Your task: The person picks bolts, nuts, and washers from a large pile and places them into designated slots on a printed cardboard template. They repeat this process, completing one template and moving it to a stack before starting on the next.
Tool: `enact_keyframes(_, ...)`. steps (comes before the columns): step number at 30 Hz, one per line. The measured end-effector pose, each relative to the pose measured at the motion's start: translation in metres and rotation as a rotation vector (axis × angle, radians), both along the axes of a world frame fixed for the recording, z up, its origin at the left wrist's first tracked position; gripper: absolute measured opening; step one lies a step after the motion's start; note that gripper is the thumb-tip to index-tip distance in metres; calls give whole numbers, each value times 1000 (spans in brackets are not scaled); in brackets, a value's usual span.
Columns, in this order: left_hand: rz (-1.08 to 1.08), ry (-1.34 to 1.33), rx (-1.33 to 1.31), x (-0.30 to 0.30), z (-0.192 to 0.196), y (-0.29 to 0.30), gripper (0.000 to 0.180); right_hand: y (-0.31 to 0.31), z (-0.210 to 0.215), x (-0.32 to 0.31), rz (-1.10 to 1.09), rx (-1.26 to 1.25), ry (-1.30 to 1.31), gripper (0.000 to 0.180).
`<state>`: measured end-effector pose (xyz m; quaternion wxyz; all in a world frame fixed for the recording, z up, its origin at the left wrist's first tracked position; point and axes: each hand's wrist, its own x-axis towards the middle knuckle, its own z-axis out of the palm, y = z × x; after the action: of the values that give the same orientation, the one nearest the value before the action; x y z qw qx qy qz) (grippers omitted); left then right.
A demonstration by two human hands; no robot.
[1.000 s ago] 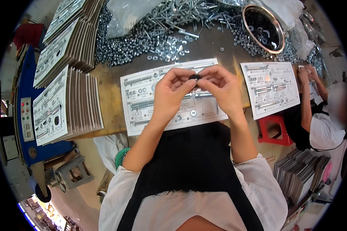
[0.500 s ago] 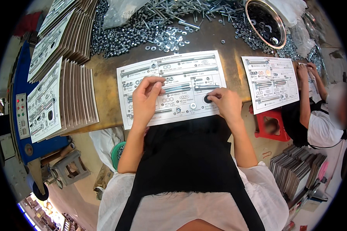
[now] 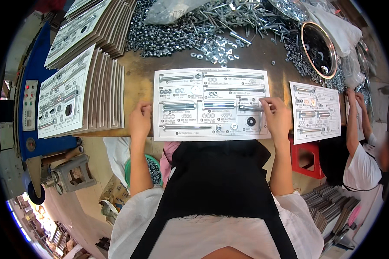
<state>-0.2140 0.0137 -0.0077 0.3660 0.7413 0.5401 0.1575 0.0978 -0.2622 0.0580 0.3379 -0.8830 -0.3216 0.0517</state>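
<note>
A white printed card (image 3: 179, 133) with bolts, nuts and washers set in its boxes lies near the table's front edge. My right hand (image 3: 275, 116) is at its right side, thumb and fingertips closed on the end of a small silver bolt (image 3: 250, 108) that lies tilted there. Just below, a black washer (image 3: 251, 121) rests flat on the card. My left hand (image 3: 141, 119) is beside the card's left edge, fingers curled together. Whether anything is between those fingers I cannot make out.
Stacks of filled cards (image 3: 69, 93) stand at left. Heaped nuts (image 3: 160, 36), loose washers (image 3: 220, 49) and bolts (image 3: 242, 17) cover the far side. A round metal dish (image 3: 319, 49) holds black washers. Another card (image 3: 315, 113) lies at right, near another person's hands (image 3: 354, 98).
My left hand has gone from above the card to its left side. My right hand has let go of the black washer and moved up to the bolt. The card now sits straighter.
</note>
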Motion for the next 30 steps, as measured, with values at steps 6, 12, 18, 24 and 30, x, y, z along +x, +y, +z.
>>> enact_keyframes(6,-17,-18,53,9,7,-14,20,119,-1,-11,453,236,194,13)
enact_keyframes(12,-81,1,80,5,10,-14,20,278,-48,-7,577,169,-208,8)
enact_keyframes(18,-46,-258,-71,3,7,2,19,315,-77,2,597,132,-519,2)
enact_keyframes(24,-143,-282,336,85,32,81,17,301,-52,-20,609,-76,-119,13)
enact_keyframes(30,-118,-110,391,128,-6,127,11,308,-44,-17,520,-145,217,13)
